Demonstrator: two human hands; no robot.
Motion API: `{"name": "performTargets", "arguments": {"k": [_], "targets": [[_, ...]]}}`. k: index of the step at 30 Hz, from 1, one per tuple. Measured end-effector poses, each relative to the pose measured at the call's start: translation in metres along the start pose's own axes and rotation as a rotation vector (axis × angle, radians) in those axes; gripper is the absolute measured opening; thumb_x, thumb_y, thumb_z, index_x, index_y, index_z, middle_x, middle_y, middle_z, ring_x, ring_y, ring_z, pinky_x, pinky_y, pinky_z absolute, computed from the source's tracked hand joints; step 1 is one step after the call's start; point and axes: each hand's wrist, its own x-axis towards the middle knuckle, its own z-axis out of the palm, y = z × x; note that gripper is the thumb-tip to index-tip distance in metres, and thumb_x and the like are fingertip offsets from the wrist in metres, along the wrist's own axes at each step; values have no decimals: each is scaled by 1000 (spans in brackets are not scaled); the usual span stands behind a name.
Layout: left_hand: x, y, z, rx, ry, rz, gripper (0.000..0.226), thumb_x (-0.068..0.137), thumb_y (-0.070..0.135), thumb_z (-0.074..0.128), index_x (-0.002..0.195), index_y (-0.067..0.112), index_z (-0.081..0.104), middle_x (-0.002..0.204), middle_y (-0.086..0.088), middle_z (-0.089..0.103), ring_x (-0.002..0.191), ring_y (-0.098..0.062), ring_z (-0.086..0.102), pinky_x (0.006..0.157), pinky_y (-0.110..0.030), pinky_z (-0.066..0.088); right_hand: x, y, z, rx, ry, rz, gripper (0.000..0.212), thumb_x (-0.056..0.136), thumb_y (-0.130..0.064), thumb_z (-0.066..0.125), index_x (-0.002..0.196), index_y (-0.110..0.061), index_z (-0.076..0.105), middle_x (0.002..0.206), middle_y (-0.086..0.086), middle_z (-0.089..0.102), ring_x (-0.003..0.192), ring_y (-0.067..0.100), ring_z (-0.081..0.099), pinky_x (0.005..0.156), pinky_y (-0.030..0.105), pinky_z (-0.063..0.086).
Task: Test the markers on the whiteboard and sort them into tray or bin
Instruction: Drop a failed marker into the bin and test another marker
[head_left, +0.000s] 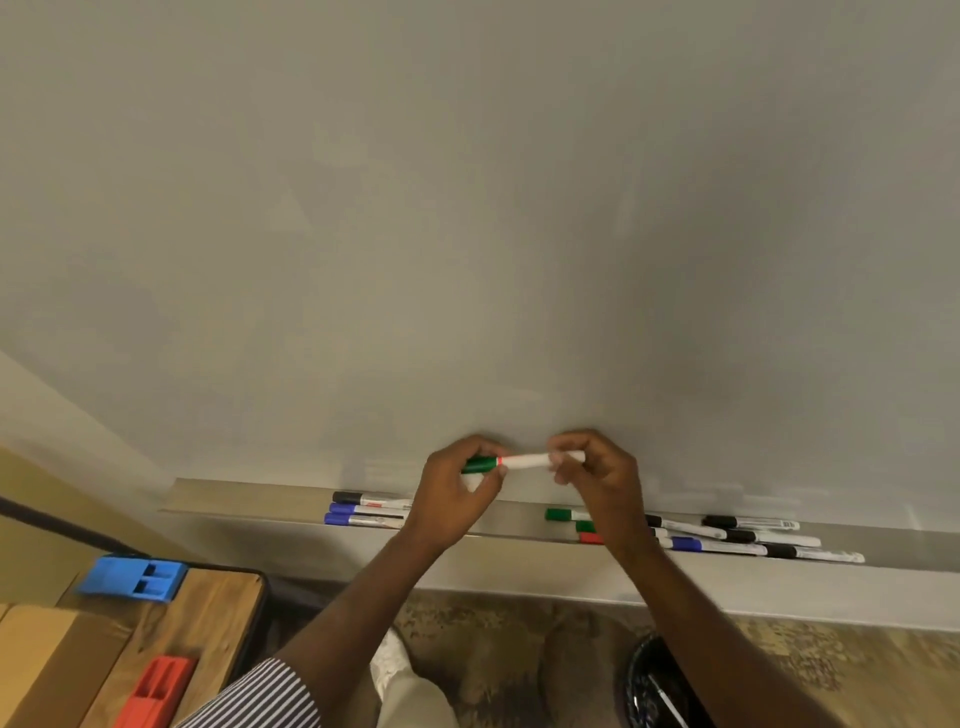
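A green-capped marker (524, 461) with a white barrel lies level between both hands, just in front of the whiteboard (467, 234). My left hand (457, 493) grips the green cap end. My right hand (597, 478) pinches the white barrel end. Below them the whiteboard's ledge tray (249, 512) holds several markers: a black and two blue ones (363, 512) on the left, green and red ones (566, 519) partly behind my right wrist, black and blue ones (748, 538) on the right. A dark bin (649, 686) stands on the floor at the lower right, partly hidden by my right forearm.
A wooden table (208, 618) at the lower left carries a blue holder (132, 577), a red holder (156, 691) and a cardboard box (41, 660). My shoes and patterned carpet (493, 623) show below the ledge. The whiteboard's surface bears no marks.
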Motion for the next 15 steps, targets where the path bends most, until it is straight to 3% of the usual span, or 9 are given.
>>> {"name": "performTargets", "arguments": {"k": [2, 6, 12, 15], "targets": [[12, 35, -6, -121, 11, 3, 9, 90, 18, 70, 98, 15, 74, 89, 9, 71, 85, -15, 68, 76, -25, 53, 6, -36, -3, 196, 61, -22, 7, 90, -7, 71, 97, -10, 73, 77, 3, 71, 66, 20, 66, 69, 33, 57], [31, 108, -25, -285, 22, 116, 7, 93, 11, 69, 96, 13, 75, 79, 9, 66, 69, -17, 64, 65, -24, 52, 5, -107, 1, 469, 52, -141, 31, 81, -46, 80, 99, -22, 77, 75, 2, 67, 67, 19, 63, 68, 33, 57], [47, 196, -55, -259, 67, 295, 17, 91, 33, 63, 76, 31, 70, 65, 12, 64, 52, -12, 58, 54, -24, 47, -8, -182, 28, 517, -121, -382, 26, 88, -38, 75, 108, -21, 76, 88, 4, 72, 71, 20, 63, 61, 30, 55], [52, 222, -64, -339, 170, 377, 29, 92, 39, 63, 77, 16, 70, 69, 8, 65, 61, -13, 61, 62, -24, 49, -3, -213, 34, 572, -79, -430, 26, 87, -39, 74, 105, -20, 76, 79, 3, 70, 67, 19, 62, 57, 27, 52]]}}
